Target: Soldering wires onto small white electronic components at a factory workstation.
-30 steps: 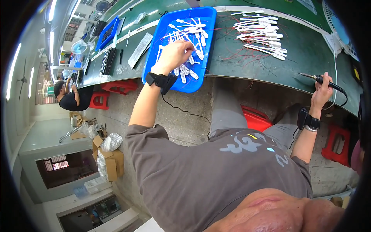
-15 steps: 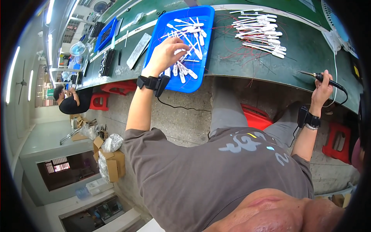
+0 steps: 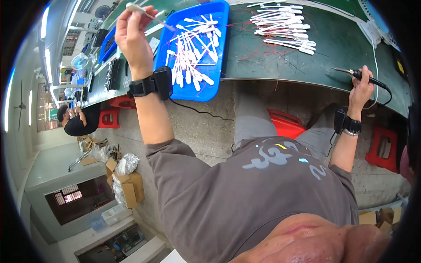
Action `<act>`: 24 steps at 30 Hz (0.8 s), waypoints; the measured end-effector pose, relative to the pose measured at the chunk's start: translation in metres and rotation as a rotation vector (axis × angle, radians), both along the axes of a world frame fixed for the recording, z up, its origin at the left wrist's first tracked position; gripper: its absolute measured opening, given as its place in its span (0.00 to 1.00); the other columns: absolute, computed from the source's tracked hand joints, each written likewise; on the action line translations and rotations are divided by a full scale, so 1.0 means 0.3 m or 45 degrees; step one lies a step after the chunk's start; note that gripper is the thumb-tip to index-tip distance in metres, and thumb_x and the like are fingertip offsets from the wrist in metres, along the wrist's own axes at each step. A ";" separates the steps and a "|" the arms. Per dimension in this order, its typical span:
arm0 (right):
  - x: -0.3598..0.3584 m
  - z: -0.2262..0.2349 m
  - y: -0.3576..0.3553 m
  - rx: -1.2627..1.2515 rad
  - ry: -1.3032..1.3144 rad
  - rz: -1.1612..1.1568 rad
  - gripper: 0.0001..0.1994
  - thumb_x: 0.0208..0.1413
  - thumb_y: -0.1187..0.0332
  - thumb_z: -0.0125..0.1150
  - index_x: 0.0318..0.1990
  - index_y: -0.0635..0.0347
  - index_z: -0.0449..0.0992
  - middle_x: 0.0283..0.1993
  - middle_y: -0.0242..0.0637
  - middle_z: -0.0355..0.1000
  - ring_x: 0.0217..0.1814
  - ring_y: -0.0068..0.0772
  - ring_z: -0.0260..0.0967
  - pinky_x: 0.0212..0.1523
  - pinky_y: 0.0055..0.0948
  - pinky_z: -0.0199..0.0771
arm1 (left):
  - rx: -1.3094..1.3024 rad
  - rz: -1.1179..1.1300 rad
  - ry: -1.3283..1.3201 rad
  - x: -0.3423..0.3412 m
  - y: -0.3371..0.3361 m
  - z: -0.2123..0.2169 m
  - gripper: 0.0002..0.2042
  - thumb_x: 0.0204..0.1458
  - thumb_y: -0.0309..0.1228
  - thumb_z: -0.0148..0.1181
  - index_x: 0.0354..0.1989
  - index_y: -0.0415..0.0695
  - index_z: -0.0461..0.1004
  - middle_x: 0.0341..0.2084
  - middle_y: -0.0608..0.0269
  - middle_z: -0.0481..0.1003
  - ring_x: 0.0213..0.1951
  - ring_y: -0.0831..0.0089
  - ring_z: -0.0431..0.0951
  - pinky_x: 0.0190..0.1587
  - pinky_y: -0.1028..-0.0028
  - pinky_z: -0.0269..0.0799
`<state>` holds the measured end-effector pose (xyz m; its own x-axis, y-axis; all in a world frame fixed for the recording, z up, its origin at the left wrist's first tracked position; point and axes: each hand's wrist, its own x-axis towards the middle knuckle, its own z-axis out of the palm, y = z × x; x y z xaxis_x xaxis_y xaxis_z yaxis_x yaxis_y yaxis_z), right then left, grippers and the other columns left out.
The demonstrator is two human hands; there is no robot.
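My left hand [image 3: 135,41] is raised above the left edge of a blue tray [image 3: 207,93]. Its fingers are closed on a white stick-shaped piece [image 3: 133,6] with a wide, rounded end; the thin part points right, over the tray. Many similar white pieces [image 3: 188,63] with thin red wires lie criss-crossed in that tray. At the right, my right hand [image 3: 362,90] grips a soldering iron [image 3: 380,83] by its black handle. Its metal tip points left above the green bench [image 3: 263,72].
A row of white stick pieces [image 3: 285,27] with red wires lies on the bench right of the tray. A cable trails from the iron. Behind my left hand are another blue tray [image 3: 106,49] and black parts [image 3: 113,72]. A person [image 3: 81,120] sits far left.
My left hand has come up and left from over the tray, now with a white stick piece in its fingers. The right hand and soldering iron stay nearly the same.
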<state>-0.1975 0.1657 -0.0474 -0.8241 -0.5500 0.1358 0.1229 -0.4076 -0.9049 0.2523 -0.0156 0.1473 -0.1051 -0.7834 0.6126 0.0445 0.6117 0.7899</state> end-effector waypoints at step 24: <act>-0.017 -0.001 0.010 0.084 0.113 -0.047 0.11 0.60 0.65 0.59 0.26 0.56 0.71 0.21 0.18 0.58 0.18 0.08 0.46 0.18 0.15 0.43 | -0.334 -0.140 -0.918 -0.851 0.322 -0.598 0.07 0.48 0.29 0.64 0.34 0.42 0.79 0.36 0.58 0.75 0.45 0.58 0.71 0.48 0.62 0.66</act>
<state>-0.2026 0.1687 -0.0476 -0.8303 -0.5295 0.1735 0.0272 -0.3494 -0.9366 -0.0029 0.0811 -0.0320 -0.6174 -0.5838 0.5273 -0.3542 0.8048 0.4763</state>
